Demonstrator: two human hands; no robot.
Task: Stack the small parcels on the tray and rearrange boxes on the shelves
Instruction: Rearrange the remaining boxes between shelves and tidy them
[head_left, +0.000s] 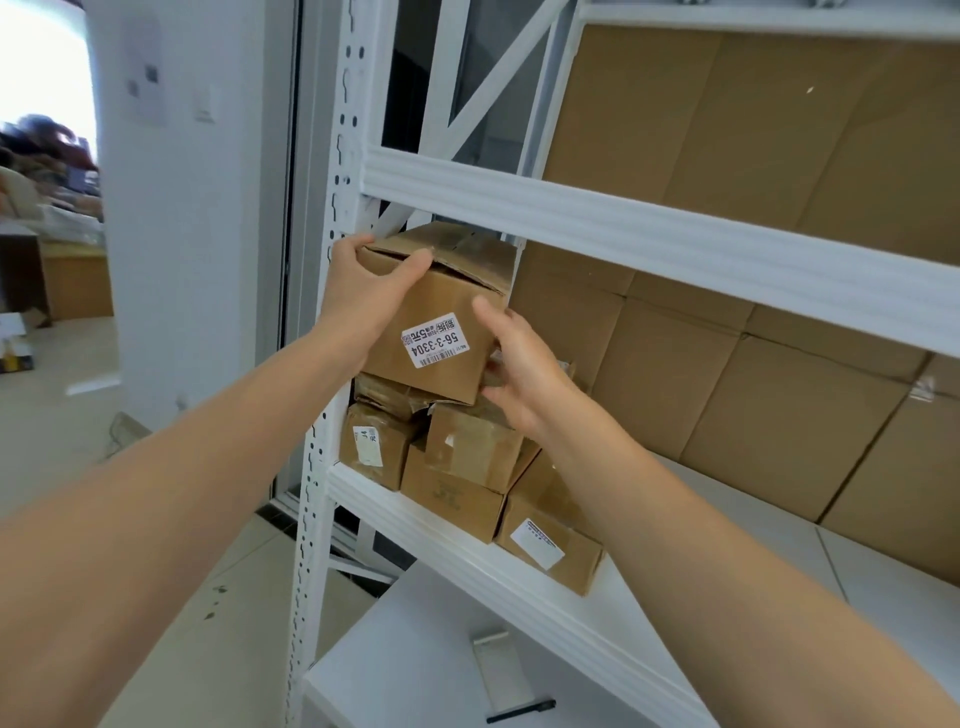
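A brown cardboard box (441, 306) with a white label reading 56-3-3304 sits tilted on top of a pile of smaller parcels at the left end of the middle shelf (467, 525). My left hand (369, 291) grips its upper left corner, fingers over the top flap. My right hand (524, 364) holds its lower right edge, thumb on the front face. Under it lie several small taped parcels: one with a white label (371, 441), a taped one (472, 447), a flat one (447, 493) and one at the shelf's front edge (550, 545).
Flat cardboard sheets (753, 364) line the back of the white metal rack. A shelf beam (623, 234) runs just above the held box. The perforated upright post (322, 415) stands left of the pile. A lower white shelf (415, 649) carries a black pen (522, 711).
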